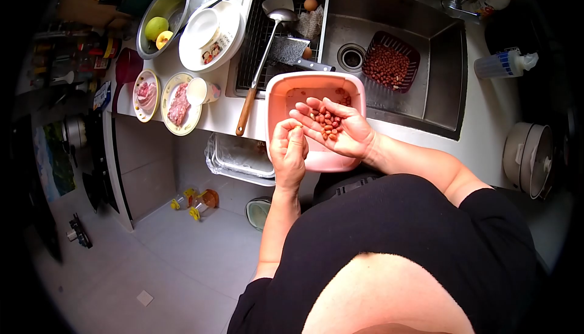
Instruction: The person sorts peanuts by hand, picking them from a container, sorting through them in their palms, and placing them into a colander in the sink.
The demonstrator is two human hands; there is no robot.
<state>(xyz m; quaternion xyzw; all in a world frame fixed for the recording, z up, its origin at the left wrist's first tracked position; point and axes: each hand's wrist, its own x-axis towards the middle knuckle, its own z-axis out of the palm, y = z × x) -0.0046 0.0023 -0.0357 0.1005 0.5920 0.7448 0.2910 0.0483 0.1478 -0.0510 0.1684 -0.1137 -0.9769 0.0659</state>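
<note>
On the upturned palm of my right hand (pixel 356 136) lies a small heap of red-skinned peanuts (pixel 328 121), with the fingers stretched out flat beneath them. Just left of it, my left hand (pixel 288 154) is closed in a pinch; a tiny pale bit shows at the fingertips, too small to name. Both hands are over the near part of a pink basin (pixel 280 85), which holds a few more peanuts at its far right side. A dark red slotted basket (pixel 415 66) full of peanuts sits in the steel sink.
Left of the sink, a rack (pixel 261 0) carries a cleaver (pixel 286 51), a long wooden-handled spatula (pixel 246 112) and eggs. Plates with raw meat (pixel 179 106), a white bowl (pixel 225 54) and a steel bowl (pixel 146 48) stand further left. A bottle (pixel 499 65) is at right.
</note>
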